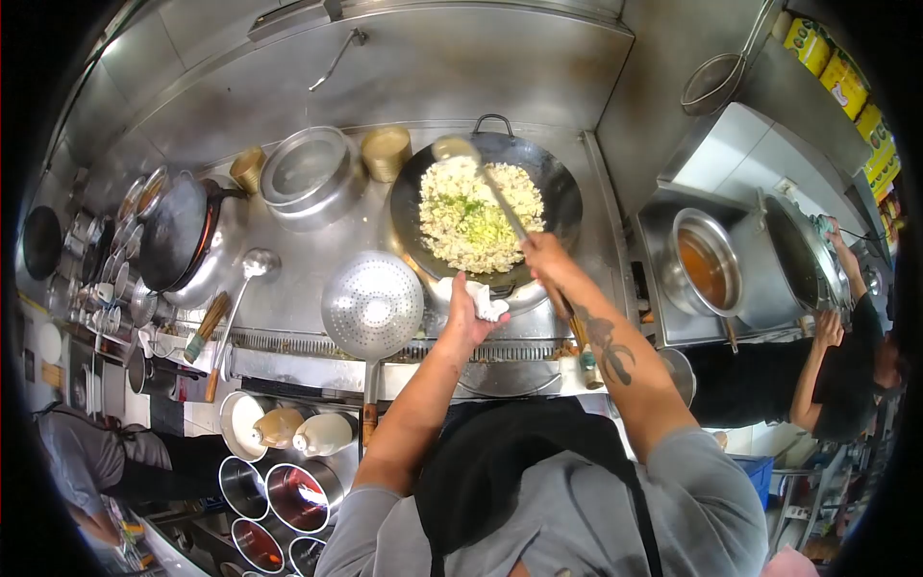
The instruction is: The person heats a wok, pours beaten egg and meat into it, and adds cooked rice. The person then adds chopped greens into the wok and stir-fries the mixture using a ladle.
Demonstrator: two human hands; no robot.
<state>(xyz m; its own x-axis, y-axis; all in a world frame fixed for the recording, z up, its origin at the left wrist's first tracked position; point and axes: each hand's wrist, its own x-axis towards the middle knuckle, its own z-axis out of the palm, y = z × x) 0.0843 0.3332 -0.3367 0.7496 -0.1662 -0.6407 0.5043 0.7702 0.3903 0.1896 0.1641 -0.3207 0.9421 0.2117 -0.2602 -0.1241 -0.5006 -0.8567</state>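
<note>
A black wok point(558, 178) on the steel range holds a heap of pale, rice-like food point(481, 213) with chopped green bits at its centre. My right hand point(546, 258) is closed round the long handle of a ladle point(456, 148), whose bowl lies over the food's upper left edge. Below the wok's near rim, my left hand point(469, 313) is closed on a white cloth point(487, 301) beside the wok's near handle.
Left of the wok lie a perforated strainer point(373, 305), a lidded pot point(310, 175) and another ladle point(260, 263). Sauce pots point(300, 497) and bottles point(325, 435) stand lower left. A pot of brown liquid point(707, 264) and a co-worker's arms point(827, 332) are at right; another person point(87, 462) stands left.
</note>
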